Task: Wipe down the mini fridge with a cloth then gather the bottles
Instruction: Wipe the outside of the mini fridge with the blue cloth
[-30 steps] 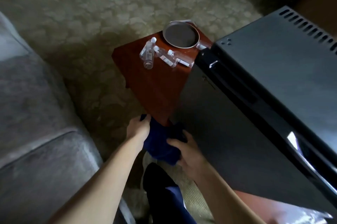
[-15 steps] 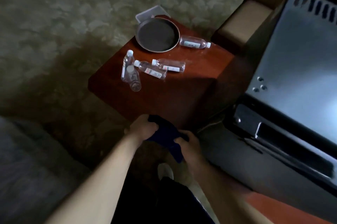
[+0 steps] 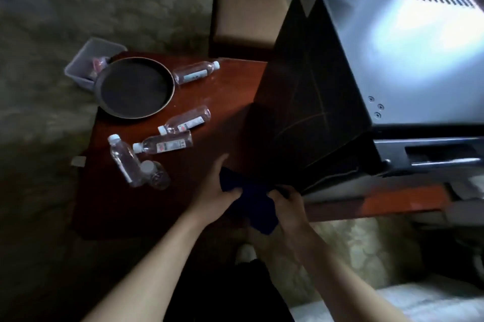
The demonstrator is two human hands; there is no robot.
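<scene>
both hands, left hand [image 3: 218, 192] and right hand [image 3: 288, 204], grip the dark cloth [image 3: 251, 204] at lower centre; the mini fridge [image 3: 392, 65] side rises just upper right, nearer the right hand.

both hands [image 3: 217, 190] gripping dark cloth [image 3: 251, 204], bottles [image 3: 167, 144] on table [image 3: 214, 101]

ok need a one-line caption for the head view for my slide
Both hands, left hand and right hand, grip a dark blue cloth beside the mini fridge; five water bottles lie scattered on the table.
</scene>
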